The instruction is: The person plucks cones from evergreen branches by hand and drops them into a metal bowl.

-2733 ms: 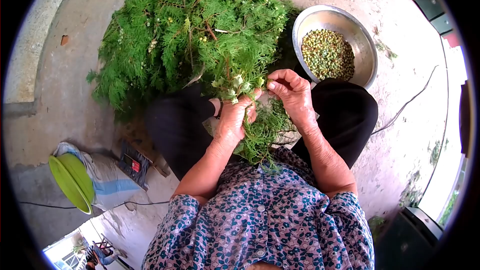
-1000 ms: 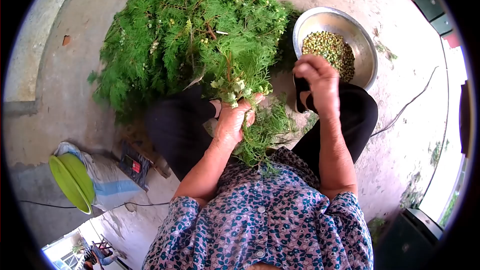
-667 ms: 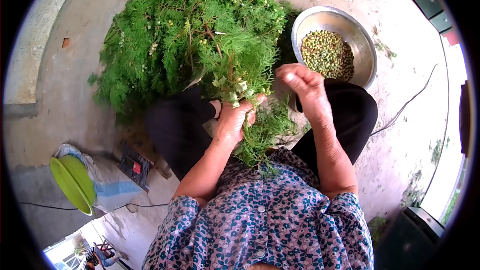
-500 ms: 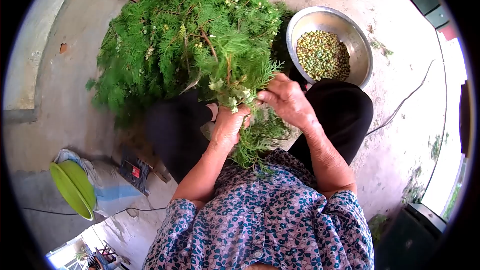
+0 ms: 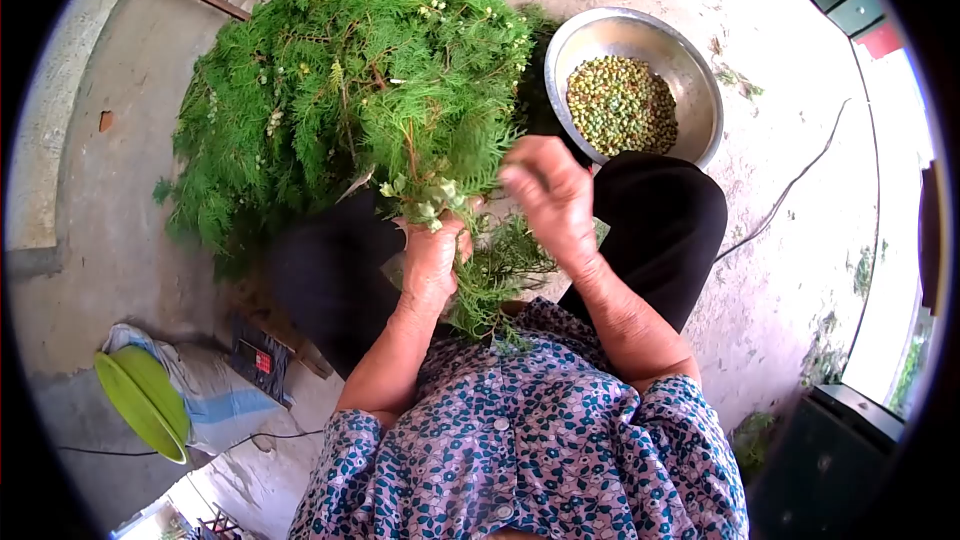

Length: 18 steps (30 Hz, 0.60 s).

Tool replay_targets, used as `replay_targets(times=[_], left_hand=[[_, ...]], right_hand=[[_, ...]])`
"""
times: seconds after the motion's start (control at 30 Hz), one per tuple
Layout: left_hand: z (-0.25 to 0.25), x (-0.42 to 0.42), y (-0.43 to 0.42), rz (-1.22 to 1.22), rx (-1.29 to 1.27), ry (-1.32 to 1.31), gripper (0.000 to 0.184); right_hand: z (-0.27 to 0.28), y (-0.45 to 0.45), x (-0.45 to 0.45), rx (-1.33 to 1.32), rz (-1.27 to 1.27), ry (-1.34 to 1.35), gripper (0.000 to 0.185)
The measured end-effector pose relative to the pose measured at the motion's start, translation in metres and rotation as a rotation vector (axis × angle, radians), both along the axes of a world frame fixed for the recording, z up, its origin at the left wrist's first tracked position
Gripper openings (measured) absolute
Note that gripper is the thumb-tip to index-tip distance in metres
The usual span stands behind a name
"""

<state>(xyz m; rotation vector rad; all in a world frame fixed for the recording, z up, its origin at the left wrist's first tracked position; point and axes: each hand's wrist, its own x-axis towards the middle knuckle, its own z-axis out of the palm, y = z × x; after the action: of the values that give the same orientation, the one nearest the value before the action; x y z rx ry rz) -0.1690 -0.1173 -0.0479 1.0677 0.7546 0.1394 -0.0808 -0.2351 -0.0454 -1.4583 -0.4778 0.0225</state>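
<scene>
My left hand [image 5: 435, 255] is closed around the stem of a leafy evergreen branch [image 5: 412, 145], just above my lap. Pale green cones [image 5: 432, 198] cluster on the branch beside its thumb. To the right, my right hand [image 5: 552, 200] is raised apart from the cones, with thumb and fingers curled together and a little blurred. Whatever those fingers may hold cannot be made out. Beyond the hands lies a large heap of green evergreen branches [image 5: 290, 90]. More sprigs [image 5: 490, 280] hang between my forearms over my lap.
A metal basin [image 5: 708, 100] partly filled with small green and brown cones [image 5: 622, 105] stands beyond my right knee. At left are a lime-green basin [image 5: 135, 400] and a pale sack [image 5: 225, 400]. A dark cable [image 5: 790, 220] runs along the floor at right.
My right hand has drawn away from the cones on the branch, slightly up and apart from my left hand. My left hand keeps its grip on the branch. The whole view has shifted slightly.
</scene>
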Motion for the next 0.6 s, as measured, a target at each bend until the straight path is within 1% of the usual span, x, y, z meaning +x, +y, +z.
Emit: replay_targets(times=[0.03, 0.07, 0.13, 0.17, 0.2, 0.27, 0.3, 0.33, 0.37, 0.4, 0.43, 0.5, 0.53, 0.57, 0.6], left_hand=[[0.004, 0.001, 0.004, -0.066, -0.039, 0.005, 0.018], [0.010, 0.003, 0.004, -0.049, -0.064, 0.033, 0.021], [0.011, 0.002, 0.007, -0.043, -0.097, 0.022, 0.022], [0.012, 0.002, 0.008, -0.047, -0.138, 0.007, 0.023], [0.013, 0.002, 0.007, -0.058, -0.145, 0.006, 0.023], [0.014, 0.002, 0.007, -0.079, -0.162, 0.002, 0.023], [0.014, 0.002, 0.006, -0.100, -0.178, -0.002, 0.023], [0.010, 0.001, 0.007, -0.117, -0.175, -0.005, 0.019], [0.008, 0.000, 0.006, -0.120, -0.176, -0.006, 0.019], [0.007, 0.000, 0.004, -0.104, -0.147, -0.008, 0.017], [0.006, 0.000, 0.003, -0.089, -0.119, -0.013, 0.016], [0.004, -0.001, 0.002, -0.118, -0.124, -0.031, 0.013], [0.005, 0.000, 0.000, -0.054, -0.058, -0.004, 0.011], [0.005, 0.000, -0.002, 0.012, 0.008, 0.023, 0.012], [-0.008, -0.002, 0.000, 0.079, 0.067, 0.039, 0.015]], right_hand=[[0.003, -0.005, 0.003, 0.144, 0.056, 0.349, 0.016], [0.002, -0.011, 0.011, 0.239, 0.103, 0.506, 0.014], [0.003, -0.017, 0.020, 0.395, 0.156, 0.800, 0.011], [-0.007, -0.019, 0.021, 0.372, 0.223, 0.829, 0.006], [-0.010, -0.018, 0.018, 0.317, 0.275, 0.867, 0.006], [-0.010, -0.018, 0.011, 0.170, 0.386, 0.898, 0.009], [-0.014, -0.013, 0.007, 0.150, 0.429, 0.922, 0.011], [-0.014, -0.010, 0.004, 0.193, 0.455, 0.961, 0.013], [-0.012, -0.008, 0.001, 0.237, 0.478, 0.999, 0.015], [-0.012, -0.007, 0.001, 0.280, 0.518, 0.989, 0.018], [-0.010, -0.006, -0.001, 0.325, 0.538, 0.982, 0.015], [-0.014, -0.003, -0.001, 0.211, 0.536, 0.841, 0.010], [-0.016, -0.001, -0.001, 0.200, 0.511, 0.784, 0.007], [-0.016, 0.000, -0.004, 0.096, 0.418, 0.803, 0.010], [-0.017, 0.002, -0.008, -0.003, 0.357, 0.665, 0.013]])
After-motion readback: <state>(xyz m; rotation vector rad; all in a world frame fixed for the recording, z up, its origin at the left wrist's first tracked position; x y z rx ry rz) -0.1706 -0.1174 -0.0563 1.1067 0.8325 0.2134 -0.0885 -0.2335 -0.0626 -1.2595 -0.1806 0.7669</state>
